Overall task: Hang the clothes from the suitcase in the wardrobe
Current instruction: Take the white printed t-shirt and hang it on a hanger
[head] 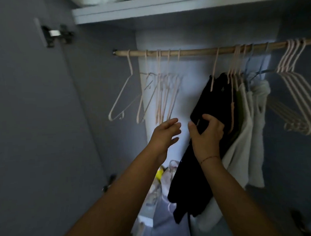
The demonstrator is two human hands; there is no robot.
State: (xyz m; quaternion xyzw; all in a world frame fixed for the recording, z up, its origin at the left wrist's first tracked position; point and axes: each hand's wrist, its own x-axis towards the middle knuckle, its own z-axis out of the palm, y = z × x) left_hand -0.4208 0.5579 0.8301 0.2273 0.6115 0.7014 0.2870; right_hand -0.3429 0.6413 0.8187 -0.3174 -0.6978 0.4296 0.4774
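A black garment [216, 101] hangs on a pink hanger from the wooden rail [193, 51] inside the wardrobe. My right hand [207, 137] grips the garment's lower edge, fingers curled round the dark fabric. Just left of it, my left hand [165, 135] hovers with fingers relaxed and holds nothing. Several white and pale garments [252, 125] hang right of the black one. The suitcase is out of view.
Several bare pink hangers [161, 96] hang on the rail's left part, and more bare hangers [297, 102] at the far right. A shelf [165, 9] runs above the rail. Bags and a yellow item [159, 174] lie on the wardrobe floor. The open door [28, 122] stands at left.
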